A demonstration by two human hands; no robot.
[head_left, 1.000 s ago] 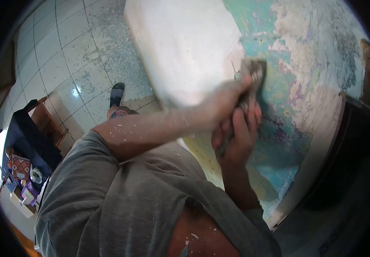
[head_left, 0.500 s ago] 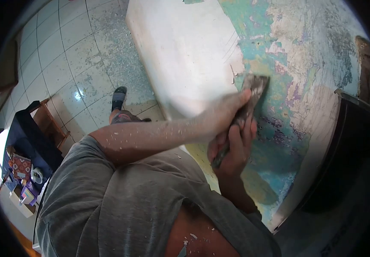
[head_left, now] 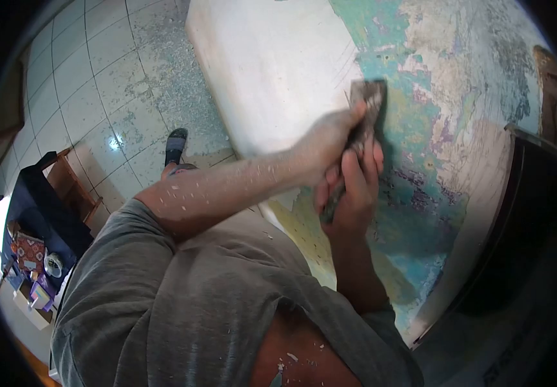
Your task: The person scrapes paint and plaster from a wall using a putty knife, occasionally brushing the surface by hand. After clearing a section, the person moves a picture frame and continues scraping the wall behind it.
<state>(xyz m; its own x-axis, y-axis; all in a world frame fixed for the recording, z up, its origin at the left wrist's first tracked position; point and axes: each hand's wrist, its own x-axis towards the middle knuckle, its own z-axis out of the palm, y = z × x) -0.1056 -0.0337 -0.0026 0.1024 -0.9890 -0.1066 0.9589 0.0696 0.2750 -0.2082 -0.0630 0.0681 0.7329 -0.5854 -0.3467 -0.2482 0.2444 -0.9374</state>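
A scraper [head_left: 372,97] with a wide, paint-smeared blade lies against the wall, its blade at the border between white paint [head_left: 272,71] and exposed turquoise, yellow and purple layers [head_left: 414,129]. My left hand [head_left: 331,137] grips it just below the blade, thumb along the metal. Lower down, my right hand [head_left: 358,187] has its fingers wrapped round the handle, whose end shows below the fingers. Pale flakes stick to my left forearm.
Paint chips litter the tiled floor [head_left: 114,97] at left, near a foot in a dark sock or shoe [head_left: 175,145]. A dark cloth [head_left: 52,206] covers furniture beside boxes and small items. A dark panel with a metal edge [head_left: 539,143] stands at right.
Both hands and the scraper have moved up and slightly left along the wall. The blade now sits higher in the view. Both hands have kept their hold.
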